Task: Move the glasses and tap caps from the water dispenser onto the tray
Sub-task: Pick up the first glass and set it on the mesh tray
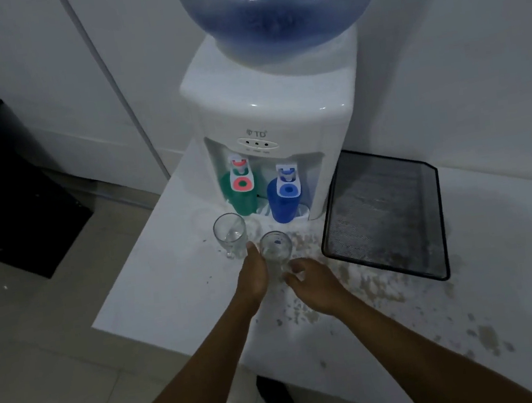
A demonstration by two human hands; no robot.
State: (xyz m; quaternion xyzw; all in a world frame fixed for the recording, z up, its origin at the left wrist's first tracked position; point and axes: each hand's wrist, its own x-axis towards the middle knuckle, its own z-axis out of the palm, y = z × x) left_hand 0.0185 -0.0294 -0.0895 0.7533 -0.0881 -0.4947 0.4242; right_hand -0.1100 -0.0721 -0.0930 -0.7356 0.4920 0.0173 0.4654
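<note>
Two clear glasses stand on the white counter in front of the water dispenser (279,108): the left glass (230,236) and the right glass (276,250). A green cap (240,198) sits under the red tap and a blue cap (283,204) under the blue tap. My left hand (254,279) lies against the right glass's left side, fingers extended. My right hand (312,283) is just below and right of that glass, fingers curled and apart, holding nothing. The black mesh tray (381,216) lies right of the dispenser.
A large blue water bottle (281,6) tops the dispenser. The counter (165,272) is speckled with brown stains near the tray and to the right. Its left edge drops to a tiled floor, where a black box (2,188) stands. White walls stand behind.
</note>
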